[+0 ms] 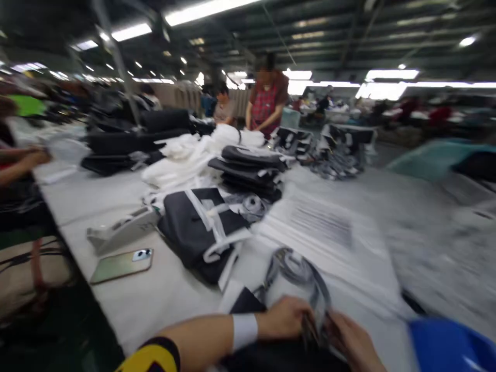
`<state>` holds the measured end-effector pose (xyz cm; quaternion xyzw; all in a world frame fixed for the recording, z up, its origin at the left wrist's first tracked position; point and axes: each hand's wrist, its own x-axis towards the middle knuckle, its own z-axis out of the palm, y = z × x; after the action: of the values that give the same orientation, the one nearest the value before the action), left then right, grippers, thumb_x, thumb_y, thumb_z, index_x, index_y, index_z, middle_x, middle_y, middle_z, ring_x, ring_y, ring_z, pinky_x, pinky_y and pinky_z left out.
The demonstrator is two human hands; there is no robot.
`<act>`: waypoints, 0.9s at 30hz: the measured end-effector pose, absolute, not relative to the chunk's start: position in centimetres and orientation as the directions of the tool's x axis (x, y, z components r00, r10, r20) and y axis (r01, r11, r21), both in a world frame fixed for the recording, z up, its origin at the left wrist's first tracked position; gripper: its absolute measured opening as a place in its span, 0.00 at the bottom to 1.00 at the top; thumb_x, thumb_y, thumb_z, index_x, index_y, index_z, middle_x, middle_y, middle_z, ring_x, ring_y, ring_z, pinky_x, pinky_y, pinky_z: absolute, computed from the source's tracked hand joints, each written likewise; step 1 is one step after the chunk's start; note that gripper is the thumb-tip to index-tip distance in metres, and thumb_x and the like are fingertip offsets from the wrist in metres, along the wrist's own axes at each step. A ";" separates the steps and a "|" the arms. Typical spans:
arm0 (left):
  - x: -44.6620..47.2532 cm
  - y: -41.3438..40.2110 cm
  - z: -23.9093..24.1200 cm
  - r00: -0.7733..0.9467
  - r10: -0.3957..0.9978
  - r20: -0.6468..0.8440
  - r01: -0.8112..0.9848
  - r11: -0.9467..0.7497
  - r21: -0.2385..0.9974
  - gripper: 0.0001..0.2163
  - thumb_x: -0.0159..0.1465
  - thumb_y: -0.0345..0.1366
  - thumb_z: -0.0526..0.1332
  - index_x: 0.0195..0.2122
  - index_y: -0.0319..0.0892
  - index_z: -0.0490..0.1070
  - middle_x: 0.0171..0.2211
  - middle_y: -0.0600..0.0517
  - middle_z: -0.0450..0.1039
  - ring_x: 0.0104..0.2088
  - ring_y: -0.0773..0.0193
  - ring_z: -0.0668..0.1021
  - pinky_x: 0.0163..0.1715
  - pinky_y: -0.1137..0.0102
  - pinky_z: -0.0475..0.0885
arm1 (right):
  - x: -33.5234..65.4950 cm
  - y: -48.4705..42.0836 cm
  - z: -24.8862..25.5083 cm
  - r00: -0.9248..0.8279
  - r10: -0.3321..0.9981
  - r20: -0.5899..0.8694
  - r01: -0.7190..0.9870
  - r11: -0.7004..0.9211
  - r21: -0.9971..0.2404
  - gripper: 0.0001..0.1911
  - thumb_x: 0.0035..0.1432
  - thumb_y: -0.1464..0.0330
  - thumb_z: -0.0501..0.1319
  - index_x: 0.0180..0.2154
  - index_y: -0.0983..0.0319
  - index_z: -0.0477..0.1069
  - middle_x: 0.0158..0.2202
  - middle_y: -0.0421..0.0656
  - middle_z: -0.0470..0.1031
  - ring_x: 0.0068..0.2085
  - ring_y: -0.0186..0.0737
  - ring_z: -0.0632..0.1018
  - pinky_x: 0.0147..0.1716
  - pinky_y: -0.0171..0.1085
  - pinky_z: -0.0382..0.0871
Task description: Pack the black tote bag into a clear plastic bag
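Grey, flexible ribbon-like strap [318, 283] curls in a loose loop on the white-covered table [186, 305], its near end between the hands. Left hand [287, 318] and right hand [352, 338] close on that end, fingers nearly meeting, probably to steady it above smooth black fabric [287, 357]; blur hides the exact grip.

Dim — glaring strip lights [209, 11] overhead — blur throughout.
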<state>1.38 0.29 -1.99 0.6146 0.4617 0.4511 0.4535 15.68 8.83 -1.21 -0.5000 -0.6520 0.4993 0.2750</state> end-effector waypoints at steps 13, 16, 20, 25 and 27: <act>2.6 1.2 -3.2 0.075 0.966 0.248 0.279 -0.260 0.925 0.12 0.62 0.29 0.56 0.43 0.43 0.77 0.41 0.47 0.78 0.44 0.59 0.77 0.49 0.64 0.70 | 23.4 4.6 -0.2 -0.093 0.960 -0.263 0.415 -0.203 -0.887 0.28 0.49 0.52 0.59 0.46 0.65 0.70 0.29 0.46 0.77 0.28 0.42 0.77 0.26 0.38 0.71; 2.7 -0.9 -1.5 0.349 0.858 0.378 0.378 -0.498 0.781 0.14 0.64 0.28 0.54 0.45 0.44 0.76 0.43 0.47 0.78 0.44 0.59 0.77 0.49 0.66 0.69 | 25.0 3.0 0.5 -0.085 0.984 -0.155 0.562 -0.081 -0.823 0.26 0.53 0.53 0.55 0.46 0.63 0.72 0.31 0.46 0.78 0.30 0.44 0.79 0.32 0.41 0.73; 3.6 -3.8 -0.8 0.551 0.784 0.287 0.431 -0.561 0.706 0.11 0.67 0.32 0.54 0.41 0.43 0.76 0.38 0.49 0.77 0.38 0.63 0.77 0.42 0.70 0.71 | 26.1 0.9 0.3 -0.118 0.993 -0.006 0.697 0.078 -0.713 0.22 0.56 0.56 0.52 0.44 0.61 0.75 0.35 0.47 0.79 0.36 0.47 0.80 0.41 0.44 0.72; 2.8 -3.1 0.0 0.461 0.857 0.229 0.540 -0.476 0.694 0.14 0.66 0.43 0.59 0.48 0.40 0.70 0.48 0.47 0.72 0.44 0.59 0.76 0.46 0.58 0.73 | 25.5 0.6 0.6 -0.194 0.978 0.070 0.723 0.191 -0.664 0.20 0.60 0.58 0.50 0.44 0.61 0.74 0.44 0.49 0.78 0.42 0.46 0.79 0.42 0.41 0.72; 1.9 -1.2 0.9 0.446 0.866 0.225 0.570 -0.469 0.675 0.13 0.67 0.40 0.57 0.50 0.42 0.70 0.50 0.47 0.72 0.47 0.58 0.75 0.50 0.59 0.71 | 24.8 1.5 1.3 -0.200 0.980 0.016 0.789 0.171 -0.591 0.21 0.62 0.59 0.49 0.47 0.62 0.73 0.47 0.49 0.77 0.45 0.44 0.78 0.44 0.39 0.71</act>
<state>1.86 -1.17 0.93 0.8090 0.4438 0.2827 0.2619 24.77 1.55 1.29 -0.5992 -0.7378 0.2361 0.2023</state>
